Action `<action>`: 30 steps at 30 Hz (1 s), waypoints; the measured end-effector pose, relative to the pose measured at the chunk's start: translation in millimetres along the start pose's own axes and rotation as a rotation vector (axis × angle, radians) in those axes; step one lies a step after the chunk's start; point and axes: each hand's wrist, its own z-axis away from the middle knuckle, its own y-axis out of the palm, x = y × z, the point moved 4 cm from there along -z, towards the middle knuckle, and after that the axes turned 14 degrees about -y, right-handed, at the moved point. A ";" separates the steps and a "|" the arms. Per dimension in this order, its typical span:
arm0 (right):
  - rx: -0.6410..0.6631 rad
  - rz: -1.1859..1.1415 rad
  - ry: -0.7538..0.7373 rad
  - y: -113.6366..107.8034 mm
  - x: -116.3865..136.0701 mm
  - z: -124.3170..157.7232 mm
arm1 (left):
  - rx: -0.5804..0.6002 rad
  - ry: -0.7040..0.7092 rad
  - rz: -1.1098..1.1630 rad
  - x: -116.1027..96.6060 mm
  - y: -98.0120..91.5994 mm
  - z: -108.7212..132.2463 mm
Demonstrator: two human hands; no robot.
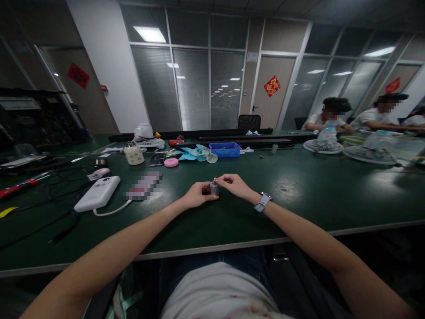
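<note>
A small grey metal cylinder [214,189], like a little motor, stands on the green tabletop in front of me. My left hand [196,195] is closed around its left side, with the thumb across the front. From the right, my right hand [236,185], below a wrist with a light-banded watch, pinches at the cylinder's top end. Whether those fingertips hold the cylinder itself or a tiny part on it is too small to tell.
On my left lie a white power bank [97,193], a cabled phone [144,185] and loose cables. Farther back are a patterned bottle [133,153], blue fan blades [195,153], a blue basket [225,152] and another small cylinder [274,149]. Fan parts [323,146] and people are at right.
</note>
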 end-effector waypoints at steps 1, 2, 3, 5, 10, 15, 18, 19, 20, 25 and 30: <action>0.007 0.002 0.003 0.5 0.2 0.0 | -0.002 0.000 0.002 0.4 0.0 -0.2; 0.016 0.009 0.003 1.1 0.7 0.0 | -0.004 -0.001 0.003 0.8 0.0 -0.4; 0.027 0.018 -0.001 1.9 1.3 -0.2 | -0.006 -0.001 0.005 1.1 0.1 -0.5; 0.042 0.043 -0.017 3.7 3.0 -0.9 | -0.008 0.000 0.010 1.2 0.4 -0.8; 0.032 0.120 -0.110 6.3 6.5 -4.9 | 0.000 -0.005 0.025 -1.1 1.0 0.0; -0.022 0.124 -0.150 -11.1 -0.9 -5.1 | 0.009 -0.016 0.024 -4.3 1.2 1.8; 0.100 0.190 -0.167 -29.4 -10.0 1.8 | 0.001 -0.015 0.037 -3.7 0.3 1.5; 0.160 0.246 -0.172 -35.4 -13.4 5.2 | -0.001 -0.017 0.040 -2.9 -0.2 1.0; 0.217 0.305 -0.173 -41.0 -17.0 8.8 | -0.002 -0.020 0.040 -2.0 -0.6 0.4; 0.365 0.472 -0.127 -55.9 -32.4 20.5 | -0.015 -0.053 0.067 1.1 -3.8 -1.6; 0.355 0.459 -0.110 -55.7 -33.8 19.9 | 0.011 -0.093 0.120 2.2 -4.1 -1.6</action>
